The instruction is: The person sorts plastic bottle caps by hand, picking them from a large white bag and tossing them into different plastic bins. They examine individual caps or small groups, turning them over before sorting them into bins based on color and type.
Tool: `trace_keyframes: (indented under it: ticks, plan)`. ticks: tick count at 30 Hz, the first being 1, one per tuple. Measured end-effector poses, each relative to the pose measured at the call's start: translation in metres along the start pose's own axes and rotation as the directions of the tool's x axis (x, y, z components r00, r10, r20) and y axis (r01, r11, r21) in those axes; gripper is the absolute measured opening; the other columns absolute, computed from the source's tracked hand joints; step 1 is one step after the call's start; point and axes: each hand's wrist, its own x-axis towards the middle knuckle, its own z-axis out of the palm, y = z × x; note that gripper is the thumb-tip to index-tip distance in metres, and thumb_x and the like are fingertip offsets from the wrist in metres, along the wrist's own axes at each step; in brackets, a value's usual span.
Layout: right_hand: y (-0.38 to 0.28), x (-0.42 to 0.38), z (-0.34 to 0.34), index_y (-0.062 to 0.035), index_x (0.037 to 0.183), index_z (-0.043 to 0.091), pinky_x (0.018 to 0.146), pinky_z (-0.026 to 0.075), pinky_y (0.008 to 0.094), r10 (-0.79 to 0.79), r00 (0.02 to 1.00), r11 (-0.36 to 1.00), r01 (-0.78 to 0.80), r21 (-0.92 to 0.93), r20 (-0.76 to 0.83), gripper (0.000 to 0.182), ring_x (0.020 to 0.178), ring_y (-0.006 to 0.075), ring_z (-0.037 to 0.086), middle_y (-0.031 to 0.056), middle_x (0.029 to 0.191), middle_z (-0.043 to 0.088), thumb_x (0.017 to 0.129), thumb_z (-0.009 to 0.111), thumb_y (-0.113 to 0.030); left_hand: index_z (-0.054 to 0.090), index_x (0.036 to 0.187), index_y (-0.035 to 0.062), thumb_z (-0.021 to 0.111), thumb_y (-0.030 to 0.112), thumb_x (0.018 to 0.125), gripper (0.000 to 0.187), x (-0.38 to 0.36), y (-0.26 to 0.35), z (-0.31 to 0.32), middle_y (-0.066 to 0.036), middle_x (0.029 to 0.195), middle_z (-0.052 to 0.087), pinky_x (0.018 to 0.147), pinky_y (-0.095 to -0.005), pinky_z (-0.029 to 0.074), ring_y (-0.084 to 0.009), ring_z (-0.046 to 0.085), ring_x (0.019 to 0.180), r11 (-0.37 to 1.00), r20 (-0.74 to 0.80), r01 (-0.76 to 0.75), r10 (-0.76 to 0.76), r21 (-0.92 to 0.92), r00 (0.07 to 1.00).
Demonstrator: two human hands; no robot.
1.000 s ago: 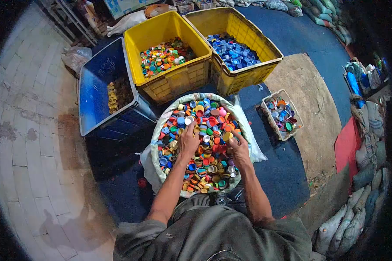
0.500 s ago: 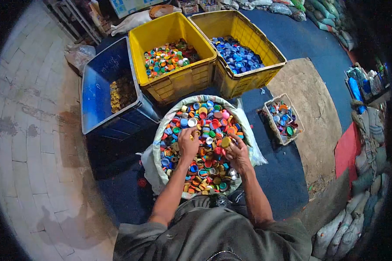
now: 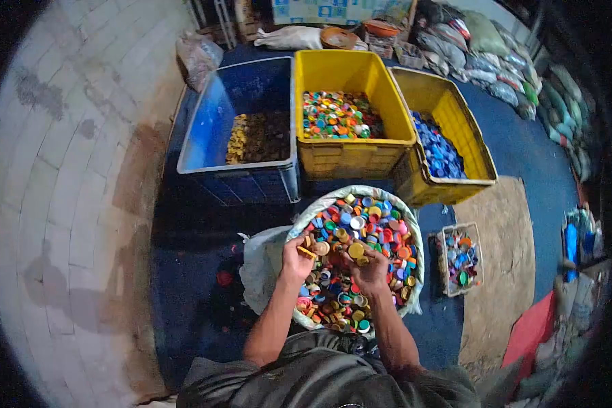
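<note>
A white sack (image 3: 265, 268) with its rim rolled open stands in front of me, full of mixed coloured bottle caps (image 3: 391, 234). Over its left edge my left hand (image 3: 296, 262) is curled around a few caps, a flat yellow one (image 3: 307, 252) and a tan one (image 3: 321, 248) showing at the fingertips. Close by on the right, my right hand (image 3: 372, 275) grips a round mustard-yellow cap (image 3: 355, 251) between thumb and fingers, above the heap.
Behind the sack stand a blue bin (image 3: 207, 115) with yellow and brown caps, a yellow bin (image 3: 350, 151) with mixed caps, and another yellow bin (image 3: 479, 122) with blue caps. A white basket (image 3: 481, 272) sits right. Filled bags (image 3: 486, 44) line the back.
The view has swung left, so the bins and sack appear further right and lower. My left hand has lifted from the heap to the sack's left edge with caps. My right hand keeps its yellow cap.
</note>
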Motion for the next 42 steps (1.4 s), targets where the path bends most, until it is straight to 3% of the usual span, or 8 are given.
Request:
trace_keyframes:
  ticks: [5, 11, 14, 15, 18, 25, 30, 42]
  plan:
    - [0.037, 0.061, 0.030, 0.0006, 0.110, 0.056, 0.088, 0.046, 0.0441, 0.055, 0.992, 0.998, -0.057, -0.011, -0.117, 0.037, 0.099, 0.0296, 0.058, 0.0157, 0.106, 0.061, 0.083, 0.049, -0.023, 0.050, 0.092, -0.0003, 0.055, 0.022, 0.085, 0.024, 0.017, 0.049, 0.012, -0.012, 0.085, 0.056, 0.085, -0.0500, 0.047, -0.0273, 0.056, 0.079, 0.969, -0.154, -0.058, 0.021, -0.239, 0.988]
    - [0.016, 0.129, 0.214, -0.0024, 0.077, 0.051, 0.073, 0.046, 0.0413, 0.040, 0.993, 0.998, -0.045, 0.041, 0.115, 0.013, 0.079, 0.0261, 0.056, 0.0135, 0.080, 0.056, 0.078, 0.047, -0.015, 0.030, 0.138, 0.0004, 0.054, 0.047, 0.083, 0.076, 0.052, 0.159, 0.122, -0.023, 0.137, 0.039, 0.106, -0.0572, 0.027, -0.0375, 0.039, 0.126, 0.903, 0.003, -0.343, 0.356, -0.260, 0.934]
    - [0.009, 0.207, 0.197, -0.0063, 0.071, 0.040, 0.071, 0.044, 0.0408, 0.174, 0.716, 0.919, -0.364, 0.150, 0.676, 0.010, 0.068, 0.0239, 0.048, 0.0083, 0.071, 0.043, 0.075, 0.046, -0.012, 0.028, 0.142, 0.0006, 0.050, 0.043, 0.087, 0.073, 0.053, 0.183, 0.150, -0.021, 0.149, 0.026, 0.113, -0.0562, 0.008, -0.0366, 0.023, 0.138, 0.878, 0.059, -0.364, 0.400, -0.312, 0.915]
    - [0.009, 0.201, 0.201, -0.0075, 0.071, 0.037, 0.072, 0.043, 0.0408, 0.135, 0.844, 0.966, -0.228, 0.120, 0.519, 0.011, 0.067, 0.0230, 0.045, 0.0070, 0.071, 0.040, 0.074, 0.046, -0.011, 0.027, 0.144, 0.0004, 0.050, 0.041, 0.088, 0.073, 0.048, 0.185, 0.154, -0.021, 0.150, 0.023, 0.114, -0.0559, 0.006, -0.0363, 0.021, 0.140, 0.882, 0.028, -0.356, 0.383, -0.307, 0.924]
    - [0.002, 0.121, 0.234, -0.0097, 0.069, 0.030, 0.076, 0.042, 0.0402, -0.017, 1.000, 1.000, 0.017, 0.027, 0.000, 0.017, 0.066, 0.0205, 0.038, 0.0034, 0.072, 0.032, 0.073, 0.046, -0.009, 0.020, 0.145, -0.0024, 0.048, 0.034, 0.090, 0.072, 0.029, 0.173, 0.144, -0.022, 0.152, 0.018, 0.115, -0.0517, 0.007, -0.0362, 0.015, 0.142, 0.903, -0.125, -0.334, 0.311, -0.271, 0.942]
    - [-0.027, 0.090, 0.044, 0.0034, 0.126, 0.037, 0.097, 0.046, 0.0397, -0.185, 0.974, 0.980, 0.193, -0.049, 0.131, 0.047, 0.108, 0.0318, 0.054, 0.0185, 0.118, 0.049, 0.085, 0.052, -0.014, 0.058, 0.106, 0.0074, 0.060, 0.020, 0.086, 0.024, 0.036, 0.077, 0.028, -0.006, 0.099, 0.064, 0.084, -0.0337, 0.048, -0.0186, 0.058, 0.090, 0.927, -0.097, -0.333, 0.353, 0.174, 0.931]
    - [-0.031, 0.002, -0.020, 0.0037, 0.129, 0.040, 0.093, 0.050, 0.0409, -0.321, 0.938, 0.937, 0.295, -0.188, -0.128, 0.053, 0.106, 0.0303, 0.059, 0.0219, 0.125, 0.053, 0.086, 0.058, -0.019, 0.055, 0.109, 0.0023, 0.066, 0.009, 0.084, 0.028, 0.002, 0.004, -0.010, -0.003, 0.091, 0.062, 0.073, -0.0256, 0.047, -0.0120, 0.058, 0.079, 0.402, 0.137, -0.372, 0.504, 0.837, 0.853]
    - [-0.010, -0.073, -0.062, 0.0026, 0.129, 0.043, 0.079, 0.055, 0.0346, -0.355, 0.918, 0.880, 0.264, -0.394, -0.179, 0.051, 0.097, 0.0240, 0.064, 0.0163, 0.119, 0.057, 0.081, 0.053, -0.009, 0.046, 0.125, 0.0033, 0.068, 0.009, 0.077, 0.052, 0.002, -0.032, -0.028, -0.011, 0.108, 0.062, 0.093, -0.0460, 0.038, -0.0340, 0.053, 0.100, -0.521, 0.665, -0.466, 0.299, 0.715, 0.685]
